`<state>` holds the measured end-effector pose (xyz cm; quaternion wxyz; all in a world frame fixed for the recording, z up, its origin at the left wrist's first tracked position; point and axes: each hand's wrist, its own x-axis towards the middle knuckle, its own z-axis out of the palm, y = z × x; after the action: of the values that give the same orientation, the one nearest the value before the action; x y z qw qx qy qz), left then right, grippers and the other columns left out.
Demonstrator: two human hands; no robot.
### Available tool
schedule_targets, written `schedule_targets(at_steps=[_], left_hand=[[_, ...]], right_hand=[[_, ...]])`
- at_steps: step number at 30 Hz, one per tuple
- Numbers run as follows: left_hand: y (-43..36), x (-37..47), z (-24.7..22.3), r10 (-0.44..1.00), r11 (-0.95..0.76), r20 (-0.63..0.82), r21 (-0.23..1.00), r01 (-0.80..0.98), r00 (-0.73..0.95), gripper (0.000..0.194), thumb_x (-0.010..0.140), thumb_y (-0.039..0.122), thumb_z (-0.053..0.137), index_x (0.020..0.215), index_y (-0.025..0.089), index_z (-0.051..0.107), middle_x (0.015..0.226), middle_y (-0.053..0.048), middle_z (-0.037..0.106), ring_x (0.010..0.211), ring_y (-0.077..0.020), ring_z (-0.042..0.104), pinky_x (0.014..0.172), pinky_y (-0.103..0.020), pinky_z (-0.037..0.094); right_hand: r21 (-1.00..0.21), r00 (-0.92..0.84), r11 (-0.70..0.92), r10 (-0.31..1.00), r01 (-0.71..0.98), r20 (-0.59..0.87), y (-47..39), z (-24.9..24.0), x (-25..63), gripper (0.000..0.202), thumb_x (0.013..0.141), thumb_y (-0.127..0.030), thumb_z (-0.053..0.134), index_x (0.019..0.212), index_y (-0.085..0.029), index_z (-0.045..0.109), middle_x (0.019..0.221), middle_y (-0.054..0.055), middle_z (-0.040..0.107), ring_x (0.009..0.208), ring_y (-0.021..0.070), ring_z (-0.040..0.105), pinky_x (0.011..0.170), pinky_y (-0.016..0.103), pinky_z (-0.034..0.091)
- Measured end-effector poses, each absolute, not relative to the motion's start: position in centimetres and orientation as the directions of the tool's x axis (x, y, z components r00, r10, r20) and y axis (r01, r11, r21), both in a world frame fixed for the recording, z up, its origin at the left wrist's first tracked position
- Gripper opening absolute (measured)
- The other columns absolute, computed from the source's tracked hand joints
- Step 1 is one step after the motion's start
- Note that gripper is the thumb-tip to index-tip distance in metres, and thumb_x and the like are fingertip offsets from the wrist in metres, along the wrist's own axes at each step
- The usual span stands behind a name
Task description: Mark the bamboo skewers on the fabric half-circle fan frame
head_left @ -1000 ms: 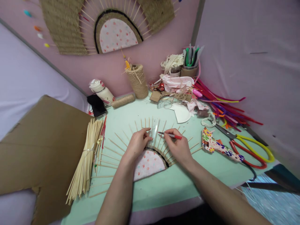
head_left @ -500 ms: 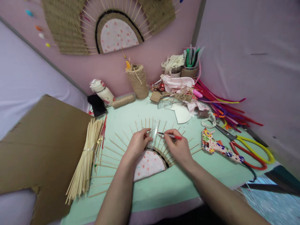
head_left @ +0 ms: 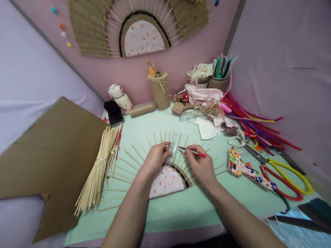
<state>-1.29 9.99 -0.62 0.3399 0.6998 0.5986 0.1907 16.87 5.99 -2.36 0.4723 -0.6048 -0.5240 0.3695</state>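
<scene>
A half-circle piece covered in pink patterned fabric (head_left: 168, 183) lies on the table, edged with twine and a black band, with thin wooden sticks (head_left: 128, 164) fanning out from its curve. My left hand (head_left: 155, 156) is closed at the side of a clear ruler (head_left: 176, 142), thumb and fingers against it, holding it over the sticks near the top of the curve. Between the fingers of my right hand (head_left: 200, 168) is a red pen (head_left: 198, 153), its dark tip beside the ruler's right edge. Both forearms cover parts of the sticks and fabric.
Left are a stick bundle (head_left: 98, 168) and a cardboard sheet (head_left: 57, 151). A twine spool (head_left: 159, 91) and bottle (head_left: 120, 99) stand behind. On the right lie a floral-patterned glue gun (head_left: 250, 172), large scissors (head_left: 281, 172) and pipe cleaners (head_left: 254, 120). A similar half-circle hanging (head_left: 144, 38) is on the wall.
The whole view has shifted, so most things appear farther right. Both hands keep their holds on the ruler and the pen, and the pen tip stays beside the ruler's edge.
</scene>
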Motion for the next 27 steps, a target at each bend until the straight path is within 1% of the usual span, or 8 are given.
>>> schedule_targets(at_steps=[8,11,13,17,21,27], left_hand=[[10.0,-1.3,-0.7,0.967,-0.055,-0.139,0.701,0.711,0.213,0.041,0.079,0.022,0.061,0.119,0.016,0.063,0.072,0.0,0.065,0.066,-0.0145,0.057,0.066,-0.025,0.042],[10.0,-1.3,-0.5,0.967,-0.063,-0.134,0.7,0.711,0.217,0.041,0.079,0.021,0.061,0.119,0.015,0.063,0.071,0.0,0.065,0.066,-0.0145,0.057,0.067,-0.025,0.042],[10.0,-1.2,-0.4,0.967,-0.06,-0.138,0.698,0.713,0.216,0.04,0.079,0.021,0.06,0.119,0.016,0.063,0.071,0.0,0.065,0.066,-0.0147,0.058,0.067,-0.025,0.042],[9.9,-1.2,-0.1,0.965,-0.058,-0.145,0.695,0.716,0.218,0.04,0.08,0.021,0.06,0.119,0.015,0.063,0.072,0.0,0.066,0.066,-0.0147,0.058,0.067,-0.026,0.042],[9.9,-1.2,-0.2,0.965,-0.047,-0.155,0.695,0.718,0.213,0.039,0.08,0.022,0.06,0.118,0.016,0.063,0.072,0.0,0.066,0.066,-0.0148,0.058,0.068,-0.026,0.042],[10.0,-1.3,-0.4,0.964,-0.049,-0.155,0.69,0.722,0.214,0.04,0.08,0.022,0.06,0.119,0.016,0.063,0.074,-0.001,0.066,0.068,-0.0155,0.059,0.068,-0.026,0.042]], right_hand=[[-0.967,0.18,-0.024,0.983,0.255,0.023,5.8,-2.2,16.8,0.025,0.085,-0.043,0.056,0.09,-0.018,0.061,0.079,0.005,0.072,0.07,0.0191,0.066,0.062,0.027,0.045],[-0.962,0.19,-0.024,0.981,0.273,0.03,5.8,-1.5,16.8,0.025,0.086,-0.042,0.055,0.09,-0.019,0.061,0.081,0.004,0.072,0.068,0.0178,0.064,0.06,0.026,0.044],[-0.955,0.195,-0.013,0.98,0.295,0.047,6.0,-1.1,16.9,0.024,0.086,-0.042,0.054,0.09,-0.019,0.062,0.081,0.004,0.072,0.068,0.0174,0.064,0.061,0.026,0.044],[-0.952,0.211,0.009,0.975,0.306,0.077,6.8,-0.8,17.1,0.023,0.085,-0.041,0.055,0.085,-0.019,0.062,0.076,0.004,0.071,0.07,0.0182,0.064,0.067,0.027,0.044],[-0.954,0.197,-0.006,0.979,0.3,0.056,7.5,-1.3,17.1,0.023,0.085,-0.04,0.054,0.081,-0.019,0.061,0.073,0.004,0.071,0.065,0.0175,0.062,0.065,0.027,0.044],[-0.954,0.182,-0.01,0.982,0.3,0.047,7.4,-1.6,17.0,0.024,0.085,-0.041,0.053,0.079,-0.019,0.061,0.072,0.004,0.071,0.065,0.0182,0.062,0.066,0.028,0.045]])
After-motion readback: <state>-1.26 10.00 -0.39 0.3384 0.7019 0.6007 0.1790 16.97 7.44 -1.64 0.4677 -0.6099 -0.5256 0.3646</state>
